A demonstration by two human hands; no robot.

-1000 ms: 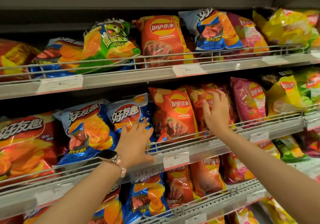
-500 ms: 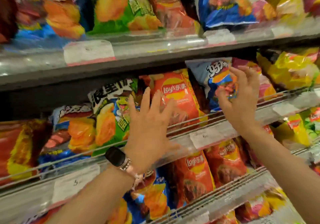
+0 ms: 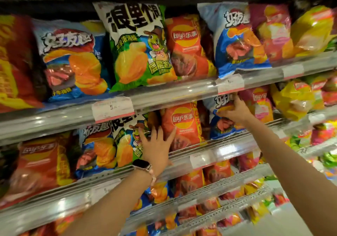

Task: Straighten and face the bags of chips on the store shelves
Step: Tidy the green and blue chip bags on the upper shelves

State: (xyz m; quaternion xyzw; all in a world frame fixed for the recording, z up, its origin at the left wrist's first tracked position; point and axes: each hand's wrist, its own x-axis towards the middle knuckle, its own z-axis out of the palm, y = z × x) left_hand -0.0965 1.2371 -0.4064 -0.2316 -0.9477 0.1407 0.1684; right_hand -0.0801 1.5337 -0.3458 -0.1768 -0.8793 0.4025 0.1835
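Note:
My left hand (image 3: 156,145), with a watch on its wrist, lies with fingers spread and straight between a green-and-white chip bag (image 3: 127,141) and a red Lay's bag (image 3: 184,124) on the second shelf from the top, touching both. My right hand (image 3: 235,111) reaches up under the top shelf rail and grips the upper part of a blue chip bag (image 3: 220,128) to the right of the red one. A pink Lay's bag (image 3: 260,102) stands just right of that hand.
The top shelf (image 3: 164,97) carries upright blue, green, red and pink bags behind a rail with price tags (image 3: 113,108). Yellow bags (image 3: 293,99) sit at the right. Lower wire-fronted shelves (image 3: 209,186) hold several more red and blue bags below my arms.
The view has tilted up, bringing a higher shelf into sight. Both hands moved up from the lower shelf; my left now touches the green and red bags, my right has taken hold of the blue bag.

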